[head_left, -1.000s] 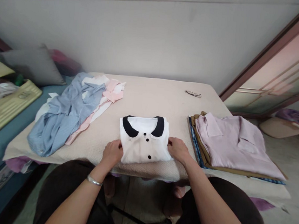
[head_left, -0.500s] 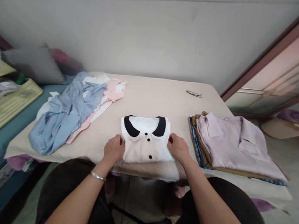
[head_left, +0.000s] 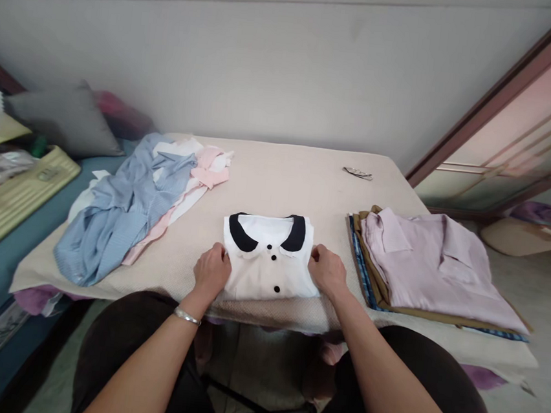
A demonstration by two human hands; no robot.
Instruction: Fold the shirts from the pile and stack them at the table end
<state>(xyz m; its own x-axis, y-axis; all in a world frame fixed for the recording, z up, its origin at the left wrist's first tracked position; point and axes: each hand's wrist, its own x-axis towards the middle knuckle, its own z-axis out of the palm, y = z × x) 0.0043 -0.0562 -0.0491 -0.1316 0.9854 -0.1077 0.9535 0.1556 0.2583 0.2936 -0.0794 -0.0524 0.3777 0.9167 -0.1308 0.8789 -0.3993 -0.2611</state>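
Note:
A folded white shirt (head_left: 259, 271) with a black collar and black buttons lies in front of me near the bed's front edge. My left hand (head_left: 212, 269) pinches its left side, the fingertips partly hidden at the fabric. On the opposite side, my right hand (head_left: 326, 270) is closed on the shirt's right edge. A silver bangle (head_left: 187, 316) circles my left wrist. To the right of the shirt sits a stack of folded clothes, a pale pink shirt (head_left: 435, 267) on top, with brown and blue checked cloth beneath.
A loose heap with a blue striped garment (head_left: 123, 211) and pink cloth (head_left: 210, 174) lies on the left. Eyeglasses (head_left: 357, 173) rest toward the back right of the cream bed cover (head_left: 283, 175). A grey pillow (head_left: 64, 118) leans at the far left, and a wall stands behind.
My left hand has moved slightly up along the shirt's left edge. The right hand stays at the right edge, and the shirt keeps its folded shape.

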